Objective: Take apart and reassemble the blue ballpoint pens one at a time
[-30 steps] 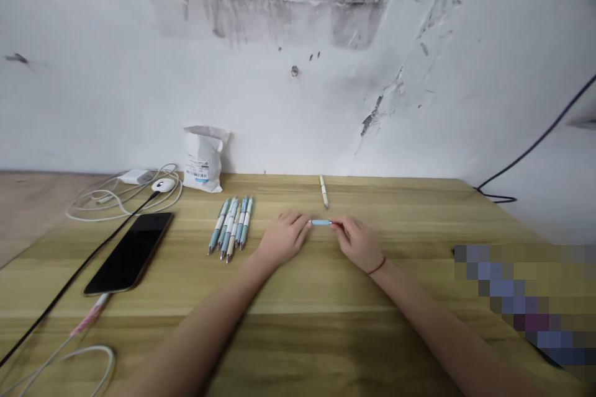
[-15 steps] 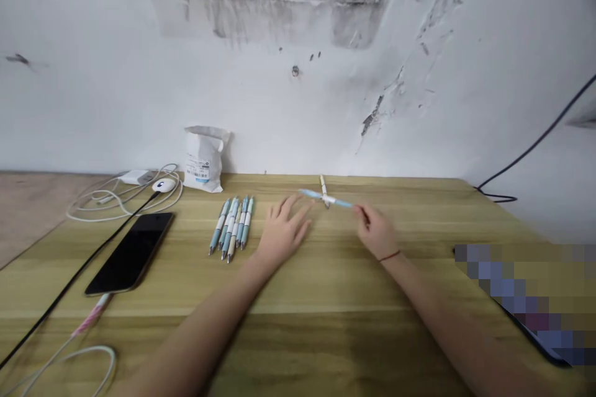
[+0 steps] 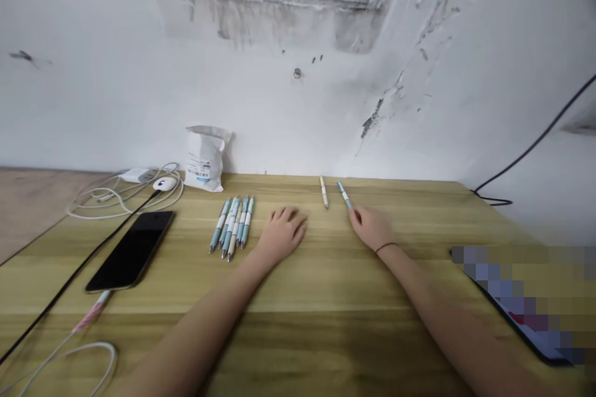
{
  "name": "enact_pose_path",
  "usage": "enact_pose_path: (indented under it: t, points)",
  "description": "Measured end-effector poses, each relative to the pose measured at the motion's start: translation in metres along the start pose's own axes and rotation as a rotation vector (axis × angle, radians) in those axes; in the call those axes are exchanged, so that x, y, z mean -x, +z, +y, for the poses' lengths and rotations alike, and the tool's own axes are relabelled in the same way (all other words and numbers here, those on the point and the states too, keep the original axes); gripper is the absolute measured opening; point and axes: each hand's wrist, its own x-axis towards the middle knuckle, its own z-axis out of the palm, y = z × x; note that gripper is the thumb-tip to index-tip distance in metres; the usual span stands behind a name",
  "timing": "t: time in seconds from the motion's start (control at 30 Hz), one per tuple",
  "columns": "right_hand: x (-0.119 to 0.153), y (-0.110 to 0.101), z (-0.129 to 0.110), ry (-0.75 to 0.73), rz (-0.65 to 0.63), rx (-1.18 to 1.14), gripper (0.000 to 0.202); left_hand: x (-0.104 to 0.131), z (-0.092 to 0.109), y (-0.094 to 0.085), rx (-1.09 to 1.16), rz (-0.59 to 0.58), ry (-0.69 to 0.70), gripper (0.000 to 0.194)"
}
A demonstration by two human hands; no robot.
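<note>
My right hand [image 3: 370, 227] pinches the near end of a blue and white pen [image 3: 344, 194], which points away toward the wall. Just left of it, a cream and white pen [image 3: 324, 192] lies alone on the wooden table [image 3: 302, 347]. My left hand [image 3: 283, 234] rests on the tabletop with its fingers apart and slightly curled, and no object shows in it. Left of that hand lies a bunch of several pens [image 3: 231, 227] in blue, green and cream, side by side and partly overlapping.
A black phone [image 3: 133, 251] with a cable plugged in lies at the left. Behind it are a charger with coiled white cable [image 3: 123, 195] and a white packet [image 3: 205, 158] against the wall. At the right edge is a dark-edged device [image 3: 516, 316], its surface blurred out.
The blue and white pen has turned from lying sideways across the cream pen to pointing away, beside it on the right. My left hand's fingers have drawn in slightly.
</note>
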Motion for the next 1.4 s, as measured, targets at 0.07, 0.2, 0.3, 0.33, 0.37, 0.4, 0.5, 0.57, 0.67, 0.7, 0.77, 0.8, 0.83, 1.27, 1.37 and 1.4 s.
enact_pose_path:
  t: [0.07, 0.2, 0.3, 0.33, 0.37, 0.4, 0.5, 0.57, 0.67, 0.7, 0.77, 0.8, 0.83, 1.27, 1.37, 1.4]
  points:
    - [-0.001, 0.000, -0.002, -0.013, -0.012, 0.010, 0.032, 0.000, 0.000, 0.000, 0.001, 0.000, 0.000, 0.029]
    - [-0.005, 0.000, -0.005, -0.043, -0.026, 0.006, 0.032, 0.000, 0.000, -0.001, -0.009, -0.009, 0.002, 0.029]
    - [-0.008, 0.002, -0.011, -0.068, -0.028, 0.006, 0.033, 0.001, 0.000, -0.002, -0.016, -0.008, 0.002, 0.030]
    - [-0.010, 0.002, -0.013, -0.066, -0.034, 0.005, 0.034, 0.001, 0.000, -0.001, -0.017, -0.006, 0.002, 0.030]
    - [-0.012, 0.003, -0.015, -0.062, -0.041, 0.002, 0.035, 0.001, 0.000, -0.001, -0.018, -0.004, 0.003, 0.030]
    - [-0.013, 0.004, -0.017, -0.057, -0.048, -0.001, 0.036, 0.001, 0.000, -0.001, -0.018, -0.002, 0.004, 0.030]
    - [-0.018, 0.008, -0.022, -0.051, -0.055, -0.014, 0.037, 0.001, -0.001, 0.000, -0.012, 0.007, 0.008, 0.029]
    - [-0.020, 0.010, -0.024, -0.058, -0.052, -0.018, 0.037, 0.001, -0.001, 0.000, -0.007, 0.011, 0.010, 0.029]
    - [-0.022, 0.011, -0.025, -0.076, -0.054, -0.016, 0.037, 0.001, -0.001, 0.000, -0.011, 0.009, 0.012, 0.029]
    - [-0.022, 0.011, -0.025, -0.082, -0.057, -0.017, 0.037, 0.001, -0.001, 0.000, -0.014, 0.008, 0.012, 0.029]
    - [-0.022, 0.010, -0.025, -0.083, -0.064, -0.025, 0.036, 0.001, -0.001, 0.000, -0.018, 0.007, 0.011, 0.029]
    - [-0.022, 0.010, -0.025, -0.082, -0.065, -0.033, 0.036, 0.001, -0.001, 0.000, -0.017, 0.006, 0.010, 0.029]
    - [-0.022, 0.010, -0.026, -0.082, -0.062, -0.043, 0.035, 0.001, -0.001, 0.000, -0.016, 0.006, 0.007, 0.029]
    - [-0.015, 0.011, -0.026, -0.065, -0.006, -0.276, 0.023, -0.003, -0.010, -0.029, -0.203, 0.005, -0.100, 0.023]
    - [-0.004, 0.007, -0.030, -0.121, -0.004, -0.300, 0.021, -0.004, -0.028, -0.046, -0.379, -0.005, -0.339, 0.025]
    - [-0.001, 0.006, -0.032, -0.148, -0.003, -0.307, 0.020, -0.004, -0.034, -0.050, -0.407, -0.034, -0.393, 0.025]
